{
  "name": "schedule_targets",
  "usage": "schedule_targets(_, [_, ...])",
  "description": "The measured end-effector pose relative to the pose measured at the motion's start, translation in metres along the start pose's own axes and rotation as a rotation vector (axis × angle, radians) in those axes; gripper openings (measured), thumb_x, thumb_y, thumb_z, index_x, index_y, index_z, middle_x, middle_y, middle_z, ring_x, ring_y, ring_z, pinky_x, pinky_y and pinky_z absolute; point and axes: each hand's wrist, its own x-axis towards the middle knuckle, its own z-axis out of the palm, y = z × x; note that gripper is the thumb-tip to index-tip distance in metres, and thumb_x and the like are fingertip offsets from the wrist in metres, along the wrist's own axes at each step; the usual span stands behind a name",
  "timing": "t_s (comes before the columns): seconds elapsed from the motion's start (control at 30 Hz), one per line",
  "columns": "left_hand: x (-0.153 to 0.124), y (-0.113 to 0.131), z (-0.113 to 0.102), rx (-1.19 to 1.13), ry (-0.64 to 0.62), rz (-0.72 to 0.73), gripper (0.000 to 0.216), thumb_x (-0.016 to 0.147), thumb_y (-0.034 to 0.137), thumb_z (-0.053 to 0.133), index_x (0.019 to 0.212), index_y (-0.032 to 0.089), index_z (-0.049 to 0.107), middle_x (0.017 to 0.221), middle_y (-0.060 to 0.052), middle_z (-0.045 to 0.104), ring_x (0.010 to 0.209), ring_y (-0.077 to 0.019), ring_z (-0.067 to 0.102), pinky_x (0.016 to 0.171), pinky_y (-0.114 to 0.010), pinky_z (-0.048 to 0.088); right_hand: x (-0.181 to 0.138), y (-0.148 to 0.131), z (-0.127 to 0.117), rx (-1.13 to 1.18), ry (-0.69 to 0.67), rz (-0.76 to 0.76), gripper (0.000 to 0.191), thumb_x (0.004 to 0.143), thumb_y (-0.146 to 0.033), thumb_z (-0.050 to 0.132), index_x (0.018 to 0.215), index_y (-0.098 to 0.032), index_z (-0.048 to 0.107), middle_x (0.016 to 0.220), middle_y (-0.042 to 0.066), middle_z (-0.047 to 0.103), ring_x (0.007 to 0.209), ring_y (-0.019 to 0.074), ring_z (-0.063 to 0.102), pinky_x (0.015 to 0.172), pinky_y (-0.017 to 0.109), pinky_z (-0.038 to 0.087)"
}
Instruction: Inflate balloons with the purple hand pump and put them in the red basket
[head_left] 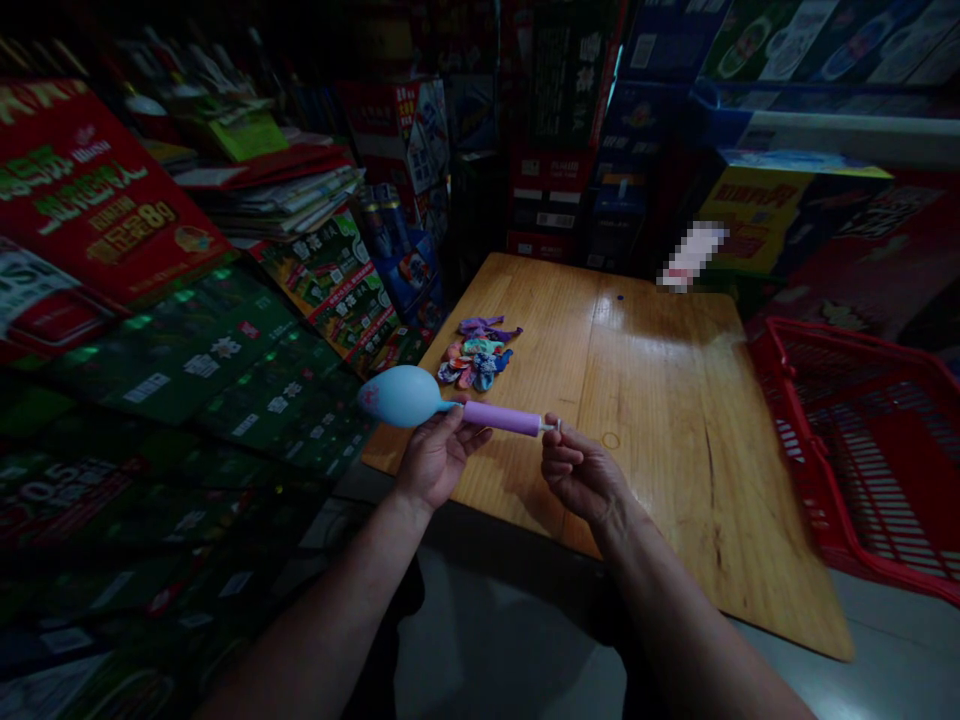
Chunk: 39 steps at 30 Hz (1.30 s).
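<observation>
My left hand (436, 455) is closed around the front end of a purple hand pump (501, 417), where the neck of a light blue balloon (401, 396) is fitted. The balloon is partly inflated and points to the left, past the table's near left corner. My right hand (581, 472) pinches the small handle at the pump's right end. Both hands hover over the near edge of a wooden table (660, 420). A small pile of flat coloured balloons (478, 355) lies on the table beyond the pump.
A red wire shopping basket (862, 440) stands right of the table. Stacked cartons and printed boxes (195, 330) crowd the left side and the back wall. Grey floor (517, 620) shows below the table's near edge.
</observation>
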Motion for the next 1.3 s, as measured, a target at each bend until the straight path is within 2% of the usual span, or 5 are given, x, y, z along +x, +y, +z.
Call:
schedule_targets(0.17, [0.005, 0.012, -0.005, -0.031, 0.05, 0.125, 0.024, 0.082, 0.021, 0.069, 0.106, 0.019, 0.067, 0.099, -0.006, 0.072, 0.093, -0.0178, 0.068, 0.081, -0.034, 0.056, -0.007, -0.018, 0.004, 0.016, -0.013, -0.098, 0.015, 0.09, -0.007, 0.05, 0.1, -0.013, 0.06, 0.071, -0.002, 0.063, 0.042, -0.0002, 0.043, 0.043, 0.01, 0.041])
schedule_targets(0.4, [-0.005, -0.009, 0.001, -0.031, 0.023, 0.001, 0.026, 0.082, 0.024, 0.07, 0.107, 0.019, 0.066, 0.107, -0.008, 0.071, 0.099, -0.0211, 0.068, 0.089, -0.041, 0.054, 0.006, 0.012, 0.002, 0.015, 0.001, -0.021, 0.012, 0.087, -0.01, 0.059, 0.098, -0.012, 0.06, 0.07, -0.002, 0.062, 0.042, -0.0006, 0.042, 0.043, 0.011, 0.039])
schedule_targets(0.67, [0.007, 0.012, -0.008, -0.048, 0.069, 0.106, 0.026, 0.08, 0.022, 0.07, 0.106, 0.019, 0.067, 0.102, -0.006, 0.072, 0.096, -0.0183, 0.068, 0.087, -0.036, 0.055, -0.003, -0.018, 0.003, 0.049, -0.003, -0.078, 0.013, 0.089, -0.007, 0.052, 0.099, -0.014, 0.06, 0.069, -0.003, 0.062, 0.041, -0.001, 0.043, 0.042, 0.01, 0.039])
schedule_targets(0.9, [-0.004, -0.008, -0.001, -0.028, 0.048, -0.008, 0.027, 0.081, 0.023, 0.07, 0.107, 0.018, 0.066, 0.105, -0.008, 0.072, 0.096, -0.021, 0.068, 0.088, -0.041, 0.054, 0.006, 0.01, 0.001, 0.017, 0.014, -0.003, 0.011, 0.089, -0.01, 0.056, 0.099, -0.013, 0.06, 0.07, -0.002, 0.063, 0.042, -0.0003, 0.044, 0.044, 0.011, 0.041])
schedule_targets(1.3, [-0.002, -0.003, -0.005, -0.014, 0.042, 0.006, 0.029, 0.081, 0.025, 0.07, 0.11, 0.02, 0.065, 0.107, -0.008, 0.071, 0.096, -0.0207, 0.068, 0.085, -0.04, 0.055, 0.005, 0.008, 0.001, -0.003, 0.032, -0.021, 0.011, 0.087, -0.01, 0.059, 0.097, -0.014, 0.061, 0.068, -0.003, 0.062, 0.042, 0.0001, 0.042, 0.043, 0.011, 0.04])
